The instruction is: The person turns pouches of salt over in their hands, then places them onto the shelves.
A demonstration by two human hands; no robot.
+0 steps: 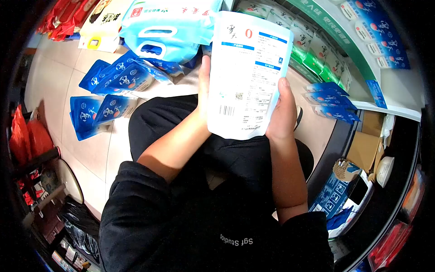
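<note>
Upright above my lap is a white printed pouch (247, 77), its back toward me, with blue headings, small text, a QR code and a barcode. My left hand (203, 88) grips its left edge, with the fingers hidden behind it. At the lower right edge, my right hand (282, 111) clasps it with the thumb along the side. On the floor to the left lie blue pouches (131, 77) in a pile, and a smaller group of blue pouches (100, 112) sits nearer to me. More blue pouches (330, 102) rest by the shelf on the right.
Large light-blue packs with handles (167, 31) stand at the back left, beside a yellow pack (102, 22). A green-edged shelf (326, 27) holds green-and-white packets (317, 54). An opened cardboard box (364, 145) lies at right. A black plastic bag (79, 224) is at lower left.
</note>
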